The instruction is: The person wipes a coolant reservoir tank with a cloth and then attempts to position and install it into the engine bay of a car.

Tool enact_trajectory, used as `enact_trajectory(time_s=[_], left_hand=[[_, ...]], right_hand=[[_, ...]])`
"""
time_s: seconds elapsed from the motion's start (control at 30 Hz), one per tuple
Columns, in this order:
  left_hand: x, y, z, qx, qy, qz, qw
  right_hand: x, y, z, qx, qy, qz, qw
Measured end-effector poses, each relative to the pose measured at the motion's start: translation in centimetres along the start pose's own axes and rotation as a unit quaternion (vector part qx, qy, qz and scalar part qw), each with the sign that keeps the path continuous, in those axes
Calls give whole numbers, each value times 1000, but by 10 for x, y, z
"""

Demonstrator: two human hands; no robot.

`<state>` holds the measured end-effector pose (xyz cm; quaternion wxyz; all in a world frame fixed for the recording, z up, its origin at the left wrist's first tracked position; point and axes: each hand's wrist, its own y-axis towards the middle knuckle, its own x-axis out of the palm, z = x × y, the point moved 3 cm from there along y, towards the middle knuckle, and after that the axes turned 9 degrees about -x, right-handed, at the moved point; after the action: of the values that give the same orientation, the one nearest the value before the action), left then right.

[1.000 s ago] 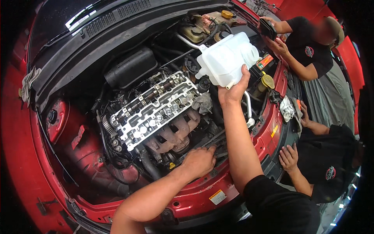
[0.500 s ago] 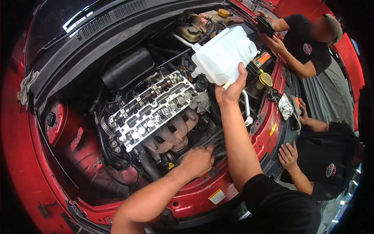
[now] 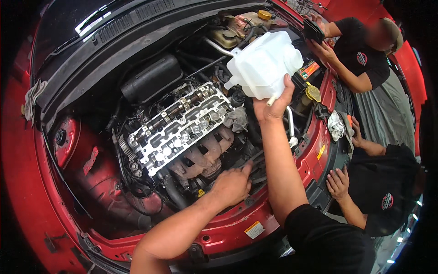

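My right hand holds up a white translucent plastic coolant reservoir over the engine bay. The thumb presses against its side near the round neck, and a short spout points down beside the palm. The other fingers are hidden. My left hand rests at the front of the bay, near the rusty exhaust manifold. Its index finger is stretched out, with the others partly hidden, and nothing shows in it. Behind lies the bare engine cylinder head with its camshaft exposed.
A grey rag lies at the head's right end. The red front crossmember borders the bay. On the right, one co-worker handles a dark object, and another leans beside a white cloth. A battery stands behind the reservoir.
The reservoir has turned slightly in my right hand, so its neck opening shows less. My left index finger has lifted and straightened.
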<state>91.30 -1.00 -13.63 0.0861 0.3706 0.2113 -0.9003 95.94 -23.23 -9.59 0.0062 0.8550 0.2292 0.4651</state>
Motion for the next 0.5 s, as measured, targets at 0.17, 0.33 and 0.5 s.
enact_trajectory(time_s=[0.17,0.33,0.5], left_hand=[[-39,18,-18,-12,-148,250,957],[-75,14,-37,-38,-214,389,895],[-83,13,-37,37,-191,482,854]], right_hand=[[0,-2,1,174,134,-52,974],[14,-18,16,358,157,-104,915],[17,-27,24,427,72,-108,895]])
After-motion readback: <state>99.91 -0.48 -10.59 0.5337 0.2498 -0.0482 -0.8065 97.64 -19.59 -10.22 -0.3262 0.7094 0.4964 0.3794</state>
